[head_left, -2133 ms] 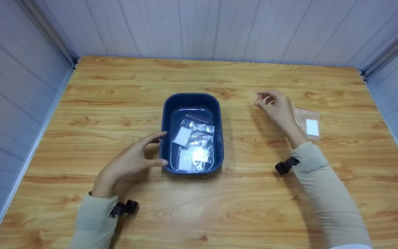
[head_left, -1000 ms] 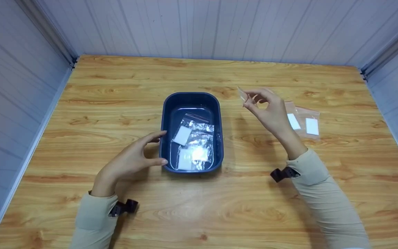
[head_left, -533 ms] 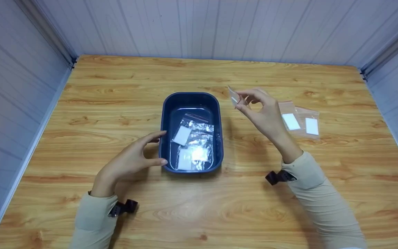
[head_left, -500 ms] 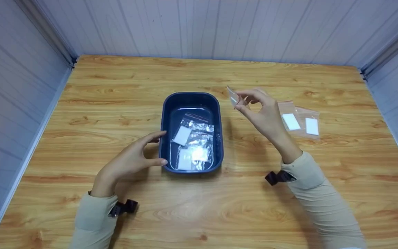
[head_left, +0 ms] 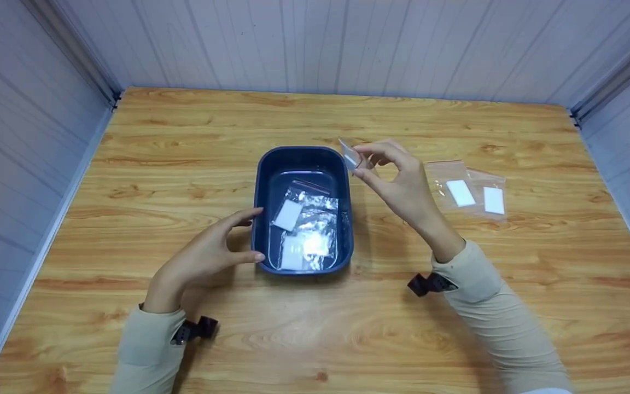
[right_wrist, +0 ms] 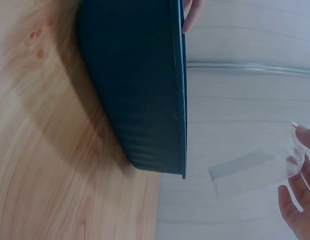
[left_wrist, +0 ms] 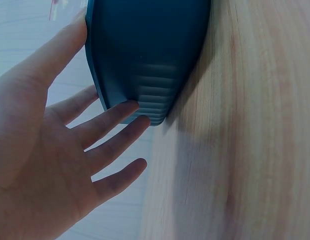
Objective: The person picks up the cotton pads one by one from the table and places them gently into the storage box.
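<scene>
In the head view, we are seeing the right hand [head_left: 402,180] pinching a clear bag [head_left: 350,157] at the far right edge of the blue bin [head_left: 349,235], the left hand [head_left: 205,249] holding thumb and finger wide apart at the opposite rim; table [head_left: 386,241] is separating the bin from two flat bags [head_left: 461,192]. In the left wrist view, its fingers [left_wrist: 112,124] are spreading wide. In the right wrist view, the clear bag's long axis is pointing toward the bin across a gap.
</scene>
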`<control>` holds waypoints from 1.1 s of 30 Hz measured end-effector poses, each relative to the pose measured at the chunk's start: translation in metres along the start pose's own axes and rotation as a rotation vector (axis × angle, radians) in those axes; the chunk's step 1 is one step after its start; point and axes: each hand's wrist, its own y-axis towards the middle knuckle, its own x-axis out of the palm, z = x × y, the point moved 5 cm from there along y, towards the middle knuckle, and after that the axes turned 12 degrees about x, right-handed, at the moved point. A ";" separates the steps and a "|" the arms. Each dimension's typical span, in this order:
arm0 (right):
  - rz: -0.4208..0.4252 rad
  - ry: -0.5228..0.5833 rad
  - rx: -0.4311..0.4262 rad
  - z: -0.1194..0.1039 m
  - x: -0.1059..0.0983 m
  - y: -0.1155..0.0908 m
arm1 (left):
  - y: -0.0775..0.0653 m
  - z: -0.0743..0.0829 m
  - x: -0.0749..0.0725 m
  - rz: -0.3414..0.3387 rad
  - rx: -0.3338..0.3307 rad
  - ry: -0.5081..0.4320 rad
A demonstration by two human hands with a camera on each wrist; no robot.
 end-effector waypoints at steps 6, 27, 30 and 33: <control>-0.049 0.025 -0.059 -0.007 0.013 -0.002 | -0.001 0.002 -0.001 0.003 0.029 -0.001; -0.200 0.076 -0.133 -0.010 0.045 -0.010 | -0.001 0.001 0.000 0.000 0.025 -0.008; -0.207 0.076 -0.141 -0.009 0.049 -0.011 | -0.001 0.001 -0.001 0.001 0.022 -0.006; -0.213 0.084 -0.157 -0.007 0.052 -0.012 | 0.000 0.002 -0.001 0.003 0.027 -0.014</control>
